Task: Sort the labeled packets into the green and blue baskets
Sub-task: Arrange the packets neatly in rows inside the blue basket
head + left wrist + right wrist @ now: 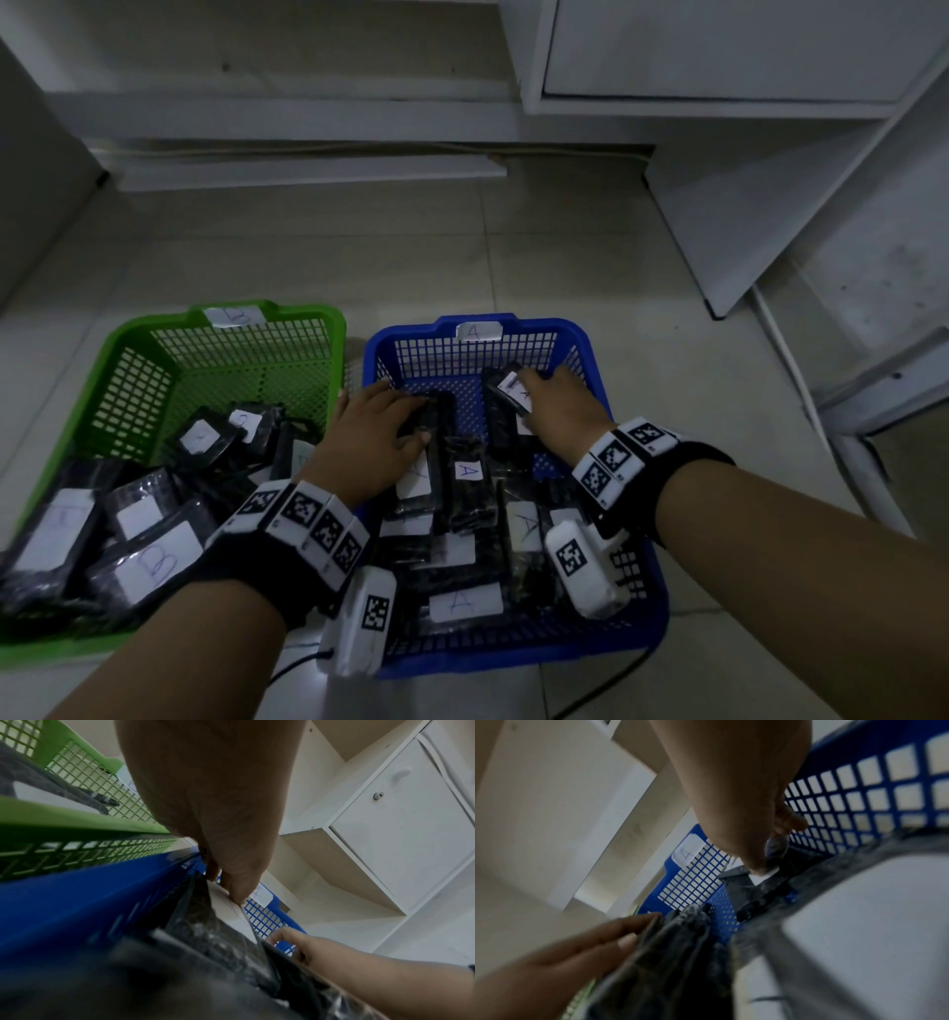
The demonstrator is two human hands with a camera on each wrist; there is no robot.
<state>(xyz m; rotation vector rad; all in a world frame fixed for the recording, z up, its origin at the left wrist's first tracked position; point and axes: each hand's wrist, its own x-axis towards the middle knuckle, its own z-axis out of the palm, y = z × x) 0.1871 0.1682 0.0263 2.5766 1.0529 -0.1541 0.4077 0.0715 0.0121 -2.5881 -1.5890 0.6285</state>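
Note:
The green basket [128, 334], tagged B, stands on the left and holds several black packets with white B labels [149, 560]. The blue basket [570, 329], tagged A, stands beside it with several A-labeled packets [464, 601]. Both hands reach into the blue basket. My left hand [395, 421] grips the far end of a black packet [436, 452], its fingertips [231, 892] on the packet's white label. My right hand [544, 395] pinches a tilted packet [506, 393] marked A near the far wall, thumb and finger [770, 858] closed on its top edge.
Both baskets sit on a pale tiled floor [462, 257]. White cabinets [719, 51] stand behind, and a white board [770, 205] leans at the right. A dark cable [606, 688] runs under the blue basket's near edge.

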